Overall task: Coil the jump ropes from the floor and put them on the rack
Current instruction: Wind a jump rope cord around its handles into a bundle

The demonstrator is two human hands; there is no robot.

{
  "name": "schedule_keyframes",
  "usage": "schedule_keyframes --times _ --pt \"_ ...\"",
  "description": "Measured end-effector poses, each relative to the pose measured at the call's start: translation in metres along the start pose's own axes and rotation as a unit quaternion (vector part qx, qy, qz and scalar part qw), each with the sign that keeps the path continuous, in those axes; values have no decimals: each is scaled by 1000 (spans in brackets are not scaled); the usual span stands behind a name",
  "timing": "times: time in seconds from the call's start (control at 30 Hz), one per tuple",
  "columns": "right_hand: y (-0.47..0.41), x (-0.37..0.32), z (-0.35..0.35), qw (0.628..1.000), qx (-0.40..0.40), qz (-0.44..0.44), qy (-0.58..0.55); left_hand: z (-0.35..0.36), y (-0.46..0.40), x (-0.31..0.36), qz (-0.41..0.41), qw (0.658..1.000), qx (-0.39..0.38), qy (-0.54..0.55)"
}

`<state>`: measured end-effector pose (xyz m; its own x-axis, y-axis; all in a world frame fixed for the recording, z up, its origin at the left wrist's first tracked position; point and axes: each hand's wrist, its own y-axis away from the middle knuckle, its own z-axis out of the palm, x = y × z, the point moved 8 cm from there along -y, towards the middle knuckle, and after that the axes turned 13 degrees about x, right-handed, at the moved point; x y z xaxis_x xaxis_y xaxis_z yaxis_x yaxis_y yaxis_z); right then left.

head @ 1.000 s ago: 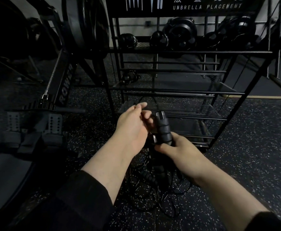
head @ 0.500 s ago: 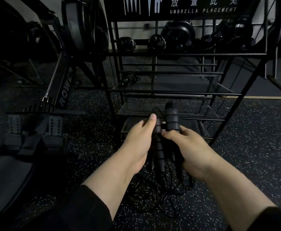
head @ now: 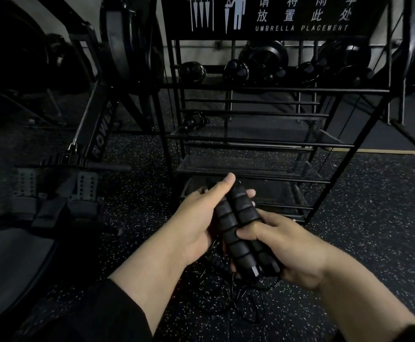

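Both hands (head: 196, 218) (head: 285, 245) around paired handles (head: 241, 225), cord (head: 228, 302) dim underneath

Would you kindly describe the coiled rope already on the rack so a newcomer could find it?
Start at the black rack under the umbrella sign. On its mesh shelf, at the far left end, lies a small black rope bundle. It is the only thing on that shelf.

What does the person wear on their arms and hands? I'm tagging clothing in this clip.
Both hands, the left hand and right hand, are bare: no gloves, rings or watch visible. Dark, apparently black long sleeves are pushed up, leaving the forearms uncovered.
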<state>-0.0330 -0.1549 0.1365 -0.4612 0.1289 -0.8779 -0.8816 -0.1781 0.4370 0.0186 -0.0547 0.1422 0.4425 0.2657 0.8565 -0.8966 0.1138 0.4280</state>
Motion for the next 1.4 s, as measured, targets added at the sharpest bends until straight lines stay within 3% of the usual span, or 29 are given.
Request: schedule_keyframes --times 0.13,0.33,0.43,0.47,0.53,0.6,0.7,0.8,0.87,0.97,1.07,1.17,1.27,1.33,1.4 --pt "5 6 5 999 0 2 -37 7 6 1 -10 999 -14 27" --pt "-2 8 11 981 -79 21 -175 8 6 8 1 1000 21 2" --pt "-6 3 9 977 -105 19 -185 -5 1 21 47 988 70 -127" --pt "-6 1 8 976 -110 18 -186 -15 0 33 103 966 118 -207" --pt "-7 -2 4 977 -113 16 -178 -34 5 68 265 881 230 -318" --pt "-6 -1 2 977 -126 19 -171 -40 5 87 373 833 248 -326" --pt "-1 0 2 970 -167 27 -174 -26 -8 82 390 859 118 -311" --pt "6 0 1 959 -207 25 -193 -6 -14 61 320 917 17 -238" --pt "12 -4 0 948 -237 12 -210 1 -15 51 261 952 18 -155" --pt "17 -12 -4 938 -258 -12 -231 12 -12 42 229 971 51 -51" --pt "16 -20 -11 931 -253 -33 -262 28 -9 33 219 974 57 -13" --pt "13 -26 -22 931 -232 -51 -277 44 -9 31 238 968 59 -47" --pt "11 -35 -38 943 -179 -77 -269 64 -9 25 247 964 -6 -94" --pt "8 -38 -51 965 -99 -92 -223 63 -12 23 289 931 6 -221" --pt "6 -38 -62 982 -5 -103 -161 62 -15 23 321 877 18 -356"
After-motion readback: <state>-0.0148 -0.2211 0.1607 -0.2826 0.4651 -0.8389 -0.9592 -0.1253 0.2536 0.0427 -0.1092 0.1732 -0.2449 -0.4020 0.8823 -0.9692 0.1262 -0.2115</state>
